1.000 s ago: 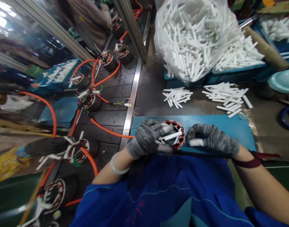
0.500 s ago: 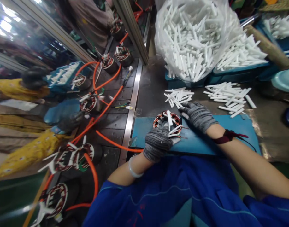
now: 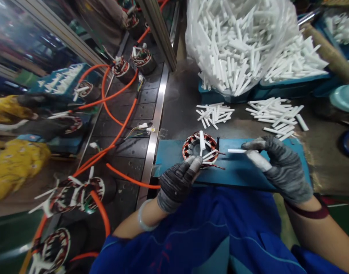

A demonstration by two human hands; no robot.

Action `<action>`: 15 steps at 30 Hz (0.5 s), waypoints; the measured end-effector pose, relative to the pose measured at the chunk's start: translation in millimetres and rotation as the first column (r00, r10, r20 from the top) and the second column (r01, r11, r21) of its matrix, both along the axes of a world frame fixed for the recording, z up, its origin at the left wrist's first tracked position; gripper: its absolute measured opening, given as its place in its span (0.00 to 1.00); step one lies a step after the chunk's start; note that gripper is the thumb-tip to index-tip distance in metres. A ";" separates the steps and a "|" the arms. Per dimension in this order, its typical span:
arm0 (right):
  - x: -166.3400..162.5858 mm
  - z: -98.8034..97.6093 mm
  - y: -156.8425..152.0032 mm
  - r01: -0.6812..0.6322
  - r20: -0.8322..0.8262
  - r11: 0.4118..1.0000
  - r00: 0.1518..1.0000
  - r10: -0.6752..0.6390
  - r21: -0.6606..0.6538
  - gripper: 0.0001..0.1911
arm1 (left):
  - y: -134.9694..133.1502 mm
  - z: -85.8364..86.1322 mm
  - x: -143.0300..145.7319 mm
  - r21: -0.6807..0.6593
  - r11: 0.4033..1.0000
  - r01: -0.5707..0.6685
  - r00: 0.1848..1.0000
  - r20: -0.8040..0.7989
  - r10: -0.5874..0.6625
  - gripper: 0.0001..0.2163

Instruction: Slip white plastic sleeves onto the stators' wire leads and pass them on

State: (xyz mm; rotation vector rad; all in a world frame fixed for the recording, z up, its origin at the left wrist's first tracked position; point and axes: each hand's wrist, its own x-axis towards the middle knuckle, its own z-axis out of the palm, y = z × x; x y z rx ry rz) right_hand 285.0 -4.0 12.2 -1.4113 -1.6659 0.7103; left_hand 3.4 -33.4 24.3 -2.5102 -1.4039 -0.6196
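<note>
A motor stator (image 3: 197, 149) with red-and-copper windings and several white tubes sticking out of it lies on a blue board (image 3: 237, 171) in front of me. My left hand (image 3: 178, 181), in a dark grey glove, is curled with its fingertips pinched at the stator's near edge. My right hand (image 3: 280, 165), also gloved, holds a thin white tube (image 3: 237, 151) between thumb and forefinger, pointing toward the stator, just to its right. Two small heaps of loose white tubes (image 3: 214, 114) (image 3: 277, 116) lie on the bench beyond the board.
A large clear bag of white tubes (image 3: 234, 42) sits on blue bins at the back. To the left a dark conveyor (image 3: 140, 110) carries more stators (image 3: 121, 70) with orange cables (image 3: 120, 125). A person in yellow (image 3: 11, 167) works across it. A pale bowl (image 3: 344, 97) sits far right.
My right hand drew back from the tube heap to the right of the stator, now holding a white tube. My left hand slipped from over the stator to its near edge.
</note>
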 end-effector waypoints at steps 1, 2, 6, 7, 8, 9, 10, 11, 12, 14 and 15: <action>-1.4 2.9 -3.8 0.009 0.014 1.000 1.000 -0.009 -0.006 0.08 | 2.5 0.8 -1.1 -0.018 1.000 0.022 1.000 0.005 -0.022 0.11; -2.4 4.7 -6.4 0.012 0.043 1.000 0.999 -0.012 -0.007 0.08 | 4.8 1.5 -2.3 -0.035 0.998 0.044 0.999 0.014 -0.044 0.11; -4.8 7.3 -8.7 -0.048 0.154 0.998 0.987 0.042 0.034 0.11 | 12.1 4.6 -7.8 -0.110 0.988 0.109 0.993 0.066 -0.102 0.12; -5.4 8.6 -8.1 -0.072 0.175 0.996 0.983 0.061 0.057 0.11 | 13.6 5.6 -9.0 -0.130 0.984 0.120 0.991 0.077 -0.111 0.12; -6.0 10.7 -7.3 -0.103 0.199 0.991 0.976 0.084 0.088 0.11 | 15.0 6.7 -10.0 -0.147 0.980 0.134 0.988 0.091 -0.121 0.12; -7.0 13.5 -6.3 -0.147 0.233 0.981 0.966 0.114 0.125 0.11 | 16.3 7.6 -10.9 -0.162 0.976 0.147 0.986 0.106 -0.131 0.12; -8.2 16.7 -5.1 -0.203 0.275 0.965 0.949 0.152 0.165 0.12 | 17.5 8.4 -11.6 -0.172 0.972 0.161 0.982 0.125 -0.140 0.12; -10.0 19.9 -3.9 -0.269 0.329 0.943 0.924 0.195 0.194 0.14 | 18.5 8.9 -12.3 -0.181 0.968 0.175 0.978 0.143 -0.150 0.11; -12.4 22.7 -2.6 -0.330 0.390 0.920 0.892 0.230 0.212 0.16 | 19.2 8.9 -13.0 -0.193 0.963 0.188 0.975 0.158 -0.159 0.11; -19.6 25.0 0.3 -0.413 0.527 0.887 0.811 0.254 0.208 0.21 | 19.9 7.3 -14.9 -0.230 0.952 0.201 0.971 0.173 -0.163 0.12; -24.2 23.9 1.9 -0.432 0.588 0.881 0.769 0.250 0.191 0.22 | 20.1 5.8 -16.3 -0.256 0.946 0.200 0.972 0.172 -0.159 0.13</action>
